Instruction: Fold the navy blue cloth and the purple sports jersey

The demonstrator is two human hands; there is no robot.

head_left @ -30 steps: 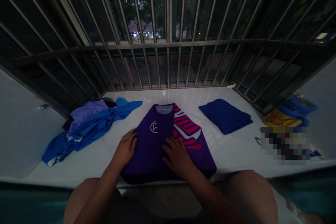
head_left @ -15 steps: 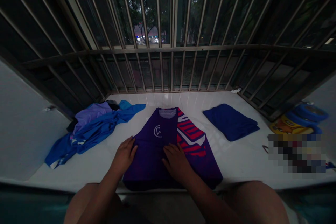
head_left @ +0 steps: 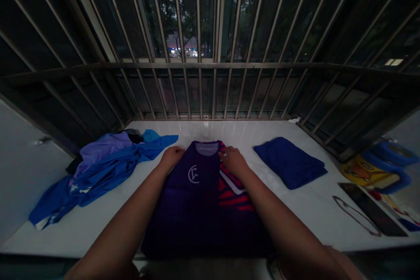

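Gap btwn shirt (head_left: pixel 193 203) & folded blue cloth (head_left: pixel 288 164), bars (head_left: pixel 210 65) block rear.

The left hand (head_left: pixel 172 157), flat on the shirt's (head_left: pixel 190 214) left edge half a second ago, is now up by its left shoulder, fingers curled in. The right hand (head_left: pixel 233 161) has gone from lying spread at the shirt's middle to the red-striped shoulder beside the collar (head_left: pixel 206 148), thumb and fingers drawn together; whether either pinches fabric is unclear. Both forearms reach farther forward, the right one now covering part of the stripes. At far right, the pixelated patch gives way to a dark flat rectangular object (head_left: pixel 372 209) and more of a looped cord (head_left: pixel 355 215).
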